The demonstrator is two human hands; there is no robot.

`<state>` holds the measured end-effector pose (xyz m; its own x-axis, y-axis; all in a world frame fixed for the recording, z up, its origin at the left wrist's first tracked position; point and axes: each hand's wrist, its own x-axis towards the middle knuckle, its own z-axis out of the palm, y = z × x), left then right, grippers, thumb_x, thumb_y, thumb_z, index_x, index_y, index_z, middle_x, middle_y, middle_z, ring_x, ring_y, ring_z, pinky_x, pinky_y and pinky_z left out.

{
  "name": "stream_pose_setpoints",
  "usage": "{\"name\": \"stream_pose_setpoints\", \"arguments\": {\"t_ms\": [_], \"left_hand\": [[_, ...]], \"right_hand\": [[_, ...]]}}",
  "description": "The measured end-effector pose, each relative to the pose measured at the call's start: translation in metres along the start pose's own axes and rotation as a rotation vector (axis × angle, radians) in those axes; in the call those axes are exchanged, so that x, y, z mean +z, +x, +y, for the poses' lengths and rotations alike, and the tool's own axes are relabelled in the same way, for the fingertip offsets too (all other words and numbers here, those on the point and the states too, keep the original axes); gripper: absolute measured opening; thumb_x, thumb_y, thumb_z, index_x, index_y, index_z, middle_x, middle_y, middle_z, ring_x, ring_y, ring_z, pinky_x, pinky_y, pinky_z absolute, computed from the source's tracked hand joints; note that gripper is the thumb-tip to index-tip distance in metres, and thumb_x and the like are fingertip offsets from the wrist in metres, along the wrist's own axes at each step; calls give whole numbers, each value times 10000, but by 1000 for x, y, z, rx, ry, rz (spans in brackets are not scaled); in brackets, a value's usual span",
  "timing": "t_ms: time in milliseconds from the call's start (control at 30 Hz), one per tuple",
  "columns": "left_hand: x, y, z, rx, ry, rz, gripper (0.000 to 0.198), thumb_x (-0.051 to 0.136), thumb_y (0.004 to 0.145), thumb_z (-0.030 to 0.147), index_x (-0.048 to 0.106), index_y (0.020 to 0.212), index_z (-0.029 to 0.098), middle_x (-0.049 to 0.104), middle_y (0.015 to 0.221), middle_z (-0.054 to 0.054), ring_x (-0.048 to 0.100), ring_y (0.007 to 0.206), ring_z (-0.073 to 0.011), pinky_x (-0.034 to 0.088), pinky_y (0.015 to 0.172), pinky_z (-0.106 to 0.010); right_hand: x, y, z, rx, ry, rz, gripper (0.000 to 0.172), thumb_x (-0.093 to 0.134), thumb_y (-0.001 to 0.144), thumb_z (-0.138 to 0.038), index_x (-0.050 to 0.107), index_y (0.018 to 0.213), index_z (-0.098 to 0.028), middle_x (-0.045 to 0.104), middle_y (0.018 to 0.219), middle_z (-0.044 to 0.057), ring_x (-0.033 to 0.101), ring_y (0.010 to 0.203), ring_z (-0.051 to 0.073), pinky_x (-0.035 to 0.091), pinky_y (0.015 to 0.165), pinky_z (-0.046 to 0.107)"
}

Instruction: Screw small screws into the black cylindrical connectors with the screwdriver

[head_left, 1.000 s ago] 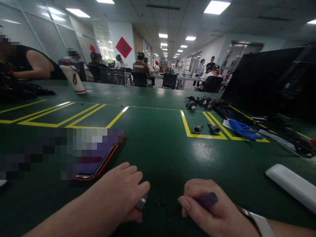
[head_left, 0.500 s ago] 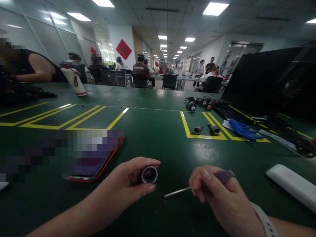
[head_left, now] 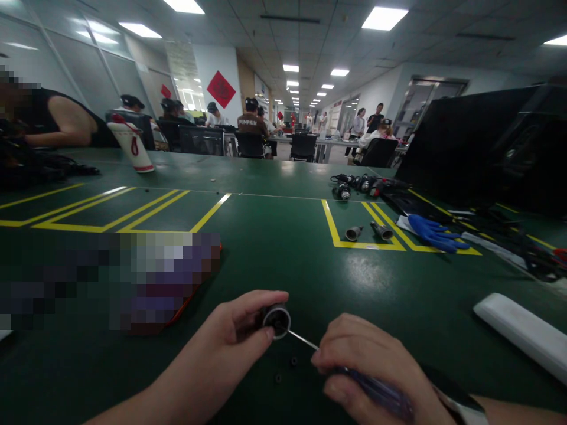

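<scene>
A round, hollow metal housing (head_left: 283, 335) is gripped between the thumb and fingers of my left hand (head_left: 230, 342), its open end towards me. My right hand (head_left: 372, 360) is closed round the dark, see-through handle of a screwdriver (head_left: 376, 389). The thin shaft points left, and its tip reaches into the mouth of the housing; the very end is hidden inside. Below the housing, two small dark ring-like pieces (head_left: 293, 361) lie on the green table (head_left: 283, 260).
Two metal housings (head_left: 353, 234) lie inside yellow tape lines. Behind them are black cabled parts (head_left: 343, 190). A blue glove (head_left: 434, 232) and a white case (head_left: 518, 330) are at right. A blurred-out device (head_left: 168, 289) lies at left, a cup (head_left: 132, 144) farther back. People sit beyond.
The screwdriver has moved up and left from beside the small pieces, and its tip is now inside the housing. My right hand has turned over. The housing has shifted slightly right and down.
</scene>
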<state>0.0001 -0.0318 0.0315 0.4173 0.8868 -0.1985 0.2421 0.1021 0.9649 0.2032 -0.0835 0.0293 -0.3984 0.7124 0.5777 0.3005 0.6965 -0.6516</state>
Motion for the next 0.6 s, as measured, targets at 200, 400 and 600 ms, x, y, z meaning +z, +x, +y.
{"name": "stream_pose_setpoints", "arguments": {"t_ms": [200,400,600], "left_hand": [[4,2,5,0,28,43,321,592,682,183,654,998,191,712,1002,-45,643,950,-222,488,863,-365],[7,3,10,18,50,98,285,558,638,140,681,891,189,728,928,-30,662,895,-218,508,827,-356],[9,3,9,27,45,131,255,555,631,140,695,838,190,730,934,-30,665,897,-226,511,836,-365]], "right_hand": [[5,-1,-1,-85,-188,-74,144,523,874,-233,593,962,-144,678,754,76,613,707,169,498,629,282],[5,1,-3,-123,-215,-100,187,488,900,-287,592,944,-138,676,749,76,611,692,161,492,622,275],[5,2,-5,-97,-226,-108,221,475,907,-305,603,881,-127,670,723,75,603,673,152,480,608,268]]}}
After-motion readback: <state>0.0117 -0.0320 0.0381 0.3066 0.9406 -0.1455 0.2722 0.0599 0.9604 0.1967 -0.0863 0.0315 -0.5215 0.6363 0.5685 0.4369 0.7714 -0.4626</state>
